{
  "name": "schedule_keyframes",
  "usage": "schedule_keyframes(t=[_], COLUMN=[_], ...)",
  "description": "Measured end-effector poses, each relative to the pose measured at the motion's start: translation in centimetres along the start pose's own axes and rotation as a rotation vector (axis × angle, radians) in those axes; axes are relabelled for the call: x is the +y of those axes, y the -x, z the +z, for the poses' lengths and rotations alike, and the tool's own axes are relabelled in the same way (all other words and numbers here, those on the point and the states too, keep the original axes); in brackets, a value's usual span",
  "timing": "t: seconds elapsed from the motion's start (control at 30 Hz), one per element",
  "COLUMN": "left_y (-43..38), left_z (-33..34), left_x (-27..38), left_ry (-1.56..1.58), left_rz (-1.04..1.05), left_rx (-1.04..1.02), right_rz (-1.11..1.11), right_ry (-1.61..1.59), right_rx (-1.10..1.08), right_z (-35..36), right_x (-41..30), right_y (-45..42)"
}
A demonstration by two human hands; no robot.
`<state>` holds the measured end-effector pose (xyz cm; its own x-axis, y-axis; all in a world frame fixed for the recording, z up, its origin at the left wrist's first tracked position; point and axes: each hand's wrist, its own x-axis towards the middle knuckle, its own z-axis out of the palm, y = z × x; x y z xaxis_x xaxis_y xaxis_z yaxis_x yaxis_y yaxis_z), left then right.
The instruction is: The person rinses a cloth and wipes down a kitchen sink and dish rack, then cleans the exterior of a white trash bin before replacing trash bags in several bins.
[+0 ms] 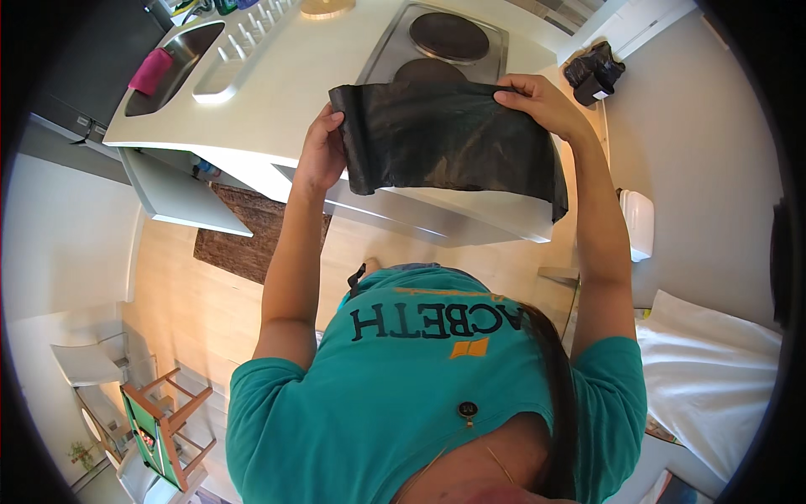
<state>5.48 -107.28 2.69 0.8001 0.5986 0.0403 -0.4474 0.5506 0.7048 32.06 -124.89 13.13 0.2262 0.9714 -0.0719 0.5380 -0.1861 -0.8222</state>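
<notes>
A roll of black plastic bags (441,135) is partly unrolled in front of the hob, its sheet stretched between my two hands. My left hand (324,148) grips the rolled end, thumb on its near face. The top edge of the loose part is pinched between thumb and fingers of my right hand (538,104); its far end hangs down at the right, over the counter's edge. Behind the plastic, the electric hob (504,50) shows one round plate fully and another partly hidden.
On the counter (283,94) stand a white drying rack (217,94) and a sink (201,50) with a pink cloth (151,70). A cabinet door (182,195) hangs open at the left, above a brown rug (236,239). A black bin (592,90) stands by the right wall.
</notes>
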Motion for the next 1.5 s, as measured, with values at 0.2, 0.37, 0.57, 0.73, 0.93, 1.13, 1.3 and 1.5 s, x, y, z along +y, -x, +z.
schedule_keyframes(t=[0.2, 0.37, 0.57, 0.73, 0.93, 1.13, 1.3, 1.5], left_y=[-1.5, -7.7, -10.9, -14.0, -13.3, -5.6, -6.6, -10.2], left_z=[1.5, -2.7, -14.8, -18.3, 6.5, 26.6, 37.7, 49.0], left_x=[1.1, 0.6, 9.8, 12.4, 1.3, -6.5, -12.0, -16.7], left_ry=[-0.446, -0.815, -1.460, -1.973, -1.328, -1.491, -1.228, -1.321], left_rz=[-0.183, -0.028, 0.321, 0.184, 0.320, 0.146, 0.288, 0.364], left_rx=[0.226, 0.248, 0.556, 0.529, -0.411, -1.243, -1.552, -1.398], right_rz=[-0.096, -0.414, -0.129, -0.065, 0.037, 0.130, 0.263, 0.311], right_ry=[0.203, 0.544, 0.259, 0.230, 0.298, 0.046, 0.041, -0.316], right_rx=[0.169, 0.329, 0.670, 0.731, 0.448, 0.678, 0.364, 0.438], right_z=[3.4, 13.2, 8.9, 4.2, 5.0, -0.2, -0.5, -2.9], right_x=[-1.6, -3.6, -4.4, 0.2, -1.9, -0.3, 10.4, 19.7], right_y=[1.3, 1.7, 6.2, 10.0, 12.1, 21.0, 31.7, 38.6])
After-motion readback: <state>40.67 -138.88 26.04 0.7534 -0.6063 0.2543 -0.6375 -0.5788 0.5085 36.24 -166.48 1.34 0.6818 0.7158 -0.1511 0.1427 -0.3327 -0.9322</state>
